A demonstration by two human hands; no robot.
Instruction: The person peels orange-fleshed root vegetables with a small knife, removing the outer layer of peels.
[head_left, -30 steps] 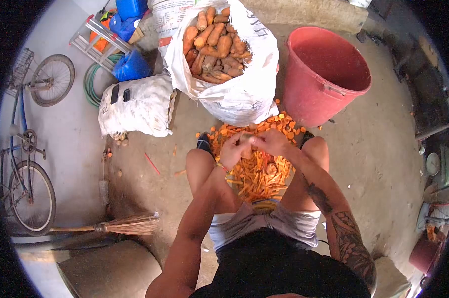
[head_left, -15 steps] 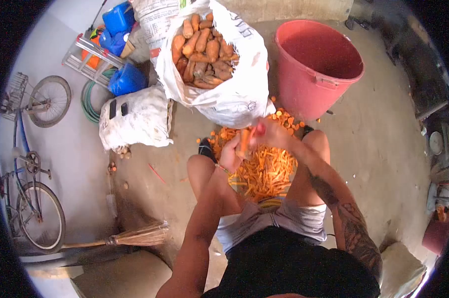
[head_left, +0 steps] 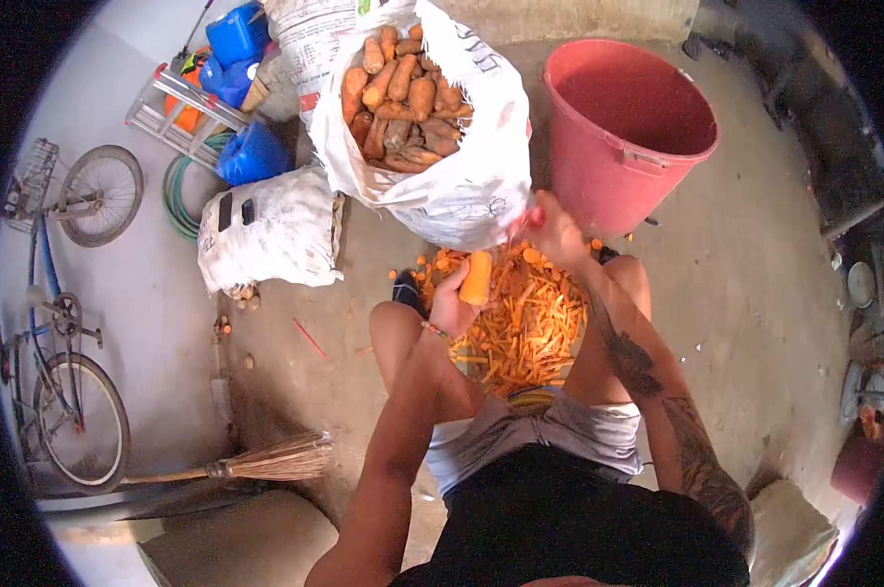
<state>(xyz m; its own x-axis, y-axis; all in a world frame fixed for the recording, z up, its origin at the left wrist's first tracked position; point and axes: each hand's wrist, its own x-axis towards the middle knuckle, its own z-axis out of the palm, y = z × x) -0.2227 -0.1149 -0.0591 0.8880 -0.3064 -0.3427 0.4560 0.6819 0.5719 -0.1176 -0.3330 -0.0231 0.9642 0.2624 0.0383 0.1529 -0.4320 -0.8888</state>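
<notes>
The left hand [head_left: 450, 307] grips the carrot [head_left: 475, 279] above the peelings [head_left: 532, 328]; the right hand [head_left: 562, 238] is closed around a blurred red tool [head_left: 535, 216] — an overlong stroke could nick the left.

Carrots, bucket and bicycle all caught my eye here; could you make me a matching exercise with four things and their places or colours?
1. Peeled carrot
2. Heaped carrots
3. Bucket
4. Bicycle

A. Inside the open white sack
B. Blue-framed
C. In the left hand
D. Red, beside the sack

Pairs: 1-C, 2-A, 3-D, 4-B
</notes>
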